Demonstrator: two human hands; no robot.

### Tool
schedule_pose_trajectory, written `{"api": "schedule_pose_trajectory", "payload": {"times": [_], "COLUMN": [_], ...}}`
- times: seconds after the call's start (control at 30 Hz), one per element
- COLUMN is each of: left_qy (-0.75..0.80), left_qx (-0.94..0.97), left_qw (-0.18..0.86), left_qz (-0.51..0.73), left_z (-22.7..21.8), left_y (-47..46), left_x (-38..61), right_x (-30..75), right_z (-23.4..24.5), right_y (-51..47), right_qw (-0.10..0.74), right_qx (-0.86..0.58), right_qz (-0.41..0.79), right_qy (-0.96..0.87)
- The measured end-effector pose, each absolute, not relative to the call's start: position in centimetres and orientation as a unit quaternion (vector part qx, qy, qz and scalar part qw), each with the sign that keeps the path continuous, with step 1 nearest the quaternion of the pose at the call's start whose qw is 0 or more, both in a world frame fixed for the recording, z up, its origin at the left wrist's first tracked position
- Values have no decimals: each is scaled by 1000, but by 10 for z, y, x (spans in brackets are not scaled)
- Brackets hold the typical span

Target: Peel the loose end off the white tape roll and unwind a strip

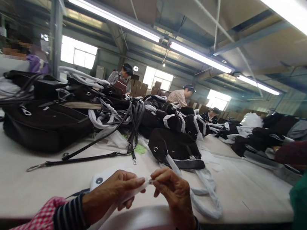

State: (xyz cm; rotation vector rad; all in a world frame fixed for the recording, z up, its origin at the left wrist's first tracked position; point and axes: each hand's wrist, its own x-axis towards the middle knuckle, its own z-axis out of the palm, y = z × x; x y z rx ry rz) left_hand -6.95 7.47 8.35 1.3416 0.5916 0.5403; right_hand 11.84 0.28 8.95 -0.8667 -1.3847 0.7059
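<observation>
White strip pinched at its upper end between both hands, low in the head view, just above the near edge of the worktop. Left hand: fingers closed round the strip, thumb and forefinger nipping it near the tip, the rest of the strip trailing down past the wrist toward the lap. Right hand: fingers curled in, fingertips closed on the same tip, touching or nearly touching the left; whether something small sits at the pinch cannot be told. Judged thin, soft and light, likely paper or foam wrap: no stiffness, apt to crease or tear under a hard pull, best held close to the end with a light pinch and the slack left to hang. White device with a round dark spot lying on the worktop just behind the left hand, a dark cord running from it. Black bag beyond the hands, its handle wrapped in white and looping toward the near edge. Larger black bag to the left, loose black straps with metal clips spread before it. More bags heaped further along; other people at work at the far end, a green garment at the right edge.
</observation>
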Motion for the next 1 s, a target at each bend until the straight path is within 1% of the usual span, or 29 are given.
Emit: {"api": "schedule_pose_trajectory", "payload": {"times": [0.07, 0.2, 0.33, 0.4, 0.47, 0.57, 0.6, 0.73, 0.83, 0.93, 1.0], "left_qy": [259, 266, 274, 275, 283, 312, 321, 327, 322, 325, 329], "left_qx": [604, 597, 586, 564, 528, 496, 496, 545, 583, 595, 597], "left_qw": [717, 705, 702, 717, 739, 743, 737, 702, 670, 648, 636], "left_qz": [232, 273, 298, 304, 307, 323, 329, 322, 328, 348, 361], "left_z": [83, 86, 85, 81, 75, 65, 63, 66, 75, 76, 74], "left_y": [72, 61, 51, 49, 50, 52, 52, 45, 39, 39, 41], "left_x": [-76, -79, -73, -73, -78, -92, -96, -93, -79, -72, -73], "right_x": [119, 116, 109, 114, 128, 160, 168, 170, 161, 177, 203], "right_z": [92, 91, 87, 86, 87, 89, 89, 88, 94, 99, 93], "right_y": [3, 4, 5, 6, 6, 4, 3, -6, -22, -54, -86], "right_qw": [622, 620, 631, 641, 685, 782, 788, 724, 721, 724, 694], "right_qx": [-386, -420, -431, -429, -422, -413, -419, -444, -443, -465, -508], "right_qz": [317, 338, 368, 370, 345, 276, 266, 284, 263, 233, 223], "right_qy": [-602, -570, -529, -518, -483, -378, -364, -444, -464, -452, -458]}}
